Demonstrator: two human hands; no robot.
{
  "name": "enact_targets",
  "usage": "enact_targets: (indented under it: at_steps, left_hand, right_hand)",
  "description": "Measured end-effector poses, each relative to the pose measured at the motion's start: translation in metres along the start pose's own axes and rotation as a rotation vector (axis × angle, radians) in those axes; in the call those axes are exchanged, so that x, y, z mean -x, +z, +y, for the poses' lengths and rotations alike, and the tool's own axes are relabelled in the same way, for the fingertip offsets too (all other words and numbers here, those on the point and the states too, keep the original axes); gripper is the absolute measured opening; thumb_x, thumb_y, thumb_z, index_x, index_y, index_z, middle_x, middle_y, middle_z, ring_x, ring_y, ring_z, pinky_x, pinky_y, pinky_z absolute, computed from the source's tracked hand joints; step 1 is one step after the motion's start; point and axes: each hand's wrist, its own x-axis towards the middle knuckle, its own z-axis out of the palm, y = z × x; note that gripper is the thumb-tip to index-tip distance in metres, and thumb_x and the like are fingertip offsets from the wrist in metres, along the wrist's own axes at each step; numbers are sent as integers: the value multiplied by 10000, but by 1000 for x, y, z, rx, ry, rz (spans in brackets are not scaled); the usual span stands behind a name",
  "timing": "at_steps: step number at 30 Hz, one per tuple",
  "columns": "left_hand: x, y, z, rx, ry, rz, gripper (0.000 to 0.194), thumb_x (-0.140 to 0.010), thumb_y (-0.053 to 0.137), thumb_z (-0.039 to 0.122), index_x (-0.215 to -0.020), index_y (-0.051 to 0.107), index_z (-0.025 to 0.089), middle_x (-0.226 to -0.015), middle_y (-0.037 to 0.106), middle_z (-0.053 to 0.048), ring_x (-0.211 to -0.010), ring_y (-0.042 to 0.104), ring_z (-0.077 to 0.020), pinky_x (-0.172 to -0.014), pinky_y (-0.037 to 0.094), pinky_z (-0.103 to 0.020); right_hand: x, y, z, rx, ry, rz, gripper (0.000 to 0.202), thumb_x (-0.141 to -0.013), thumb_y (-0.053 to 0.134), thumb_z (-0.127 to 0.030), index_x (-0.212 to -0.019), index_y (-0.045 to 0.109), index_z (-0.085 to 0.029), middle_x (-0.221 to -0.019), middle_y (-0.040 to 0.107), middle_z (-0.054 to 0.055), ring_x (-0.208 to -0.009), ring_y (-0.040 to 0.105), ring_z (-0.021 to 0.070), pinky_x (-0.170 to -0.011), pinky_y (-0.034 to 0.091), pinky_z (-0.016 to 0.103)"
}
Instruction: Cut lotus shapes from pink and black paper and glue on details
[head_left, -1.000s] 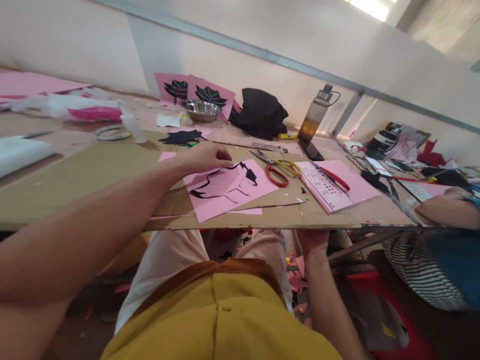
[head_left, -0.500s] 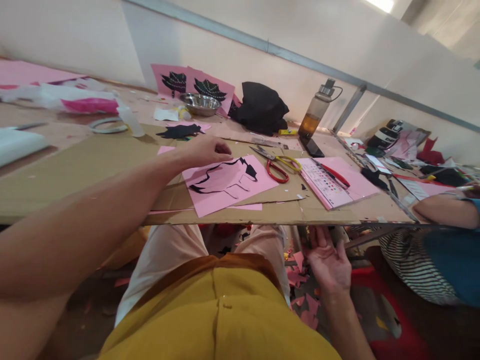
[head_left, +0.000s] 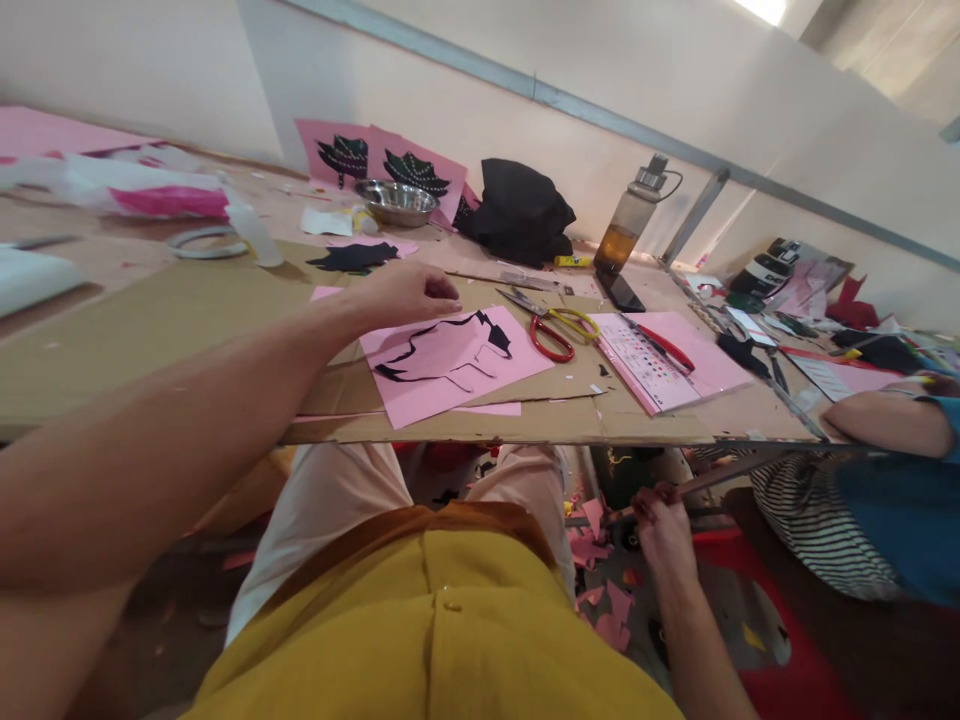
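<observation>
My left hand [head_left: 415, 292] rests with loosely curled fingers at the upper edge of a pink sheet [head_left: 405, 407]; nothing shows in it. On that sheet lies a jagged black paper outline [head_left: 499, 343]. Below the table edge on the right, my right hand [head_left: 664, 520] is closed, fingertips bunched, and I see nothing in it. Scissors [head_left: 553, 325] with one red and one yellow handle lie spread just right of the sheet. Further right, a red-handled tool [head_left: 667, 347] lies on a pink booklet [head_left: 651, 385] with printed coloured dots.
Behind stand a steel bowl [head_left: 395, 203], a black bag-like bundle [head_left: 521, 212], a bottle [head_left: 628, 220] and a phone [head_left: 621, 291]. Black cut paper [head_left: 352, 257] and a tape roll [head_left: 202, 243] lie left. A co-worker's arm [head_left: 892, 418] is at right. Pink scraps [head_left: 611, 612] litter the floor.
My right hand has turned from palm up with fingers spread to fingers closed, and sits slightly lower. My left hand stays by the pink sheet. The view has shifted slightly.
</observation>
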Motion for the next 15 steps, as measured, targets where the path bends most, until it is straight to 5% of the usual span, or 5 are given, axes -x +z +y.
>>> enact_targets:
  at_steps: [3,6,11,13,15]
  left_hand:
    - [-1,0,-2,3,-6,8,481,-862,603,523,-1143,854,224,-1086,848,-85,-1030,749,-282,-941,526,-329]
    - [-3,1,-8,-28,-37,14,435,-862,619,519,-1087,852,228,-1058,850,-94,-1018,751,-292,-916,523,-338]
    - [-6,-3,-18,-98,-97,31,457,-912,585,519,-1097,839,187,-1114,839,-153,-1039,751,-324,-921,527,-370]
    - [-5,-5,-20,-117,-116,9,443,-907,597,540,-1072,846,212,-1125,839,-140,-1052,748,-321,-919,528,-357]
    - [-4,-6,-19,-119,-117,-35,422,-886,625,566,-1015,855,237,-1092,844,-122,-1022,750,-313,-893,529,-349]
  right_hand:
    - [8,1,-7,114,66,-4,399,-573,855,-323,-943,715,-270,-956,793,27,-918,729,252,-801,589,347]
    - [19,1,-31,257,20,65,430,-645,866,-395,-1026,758,-226,-1081,818,83,-1004,742,270,-851,581,357]
    - [34,24,-117,311,-388,179,393,-831,833,-552,-959,791,-182,-744,751,48,-602,656,186,-598,515,303]
    - [33,47,-157,345,-594,36,330,-904,793,-531,-888,797,-202,-716,727,38,-635,666,189,-647,546,311]
    - [25,78,-189,440,-741,-238,300,-950,754,-504,-840,802,-229,-738,741,39,-694,690,195,-694,569,315]
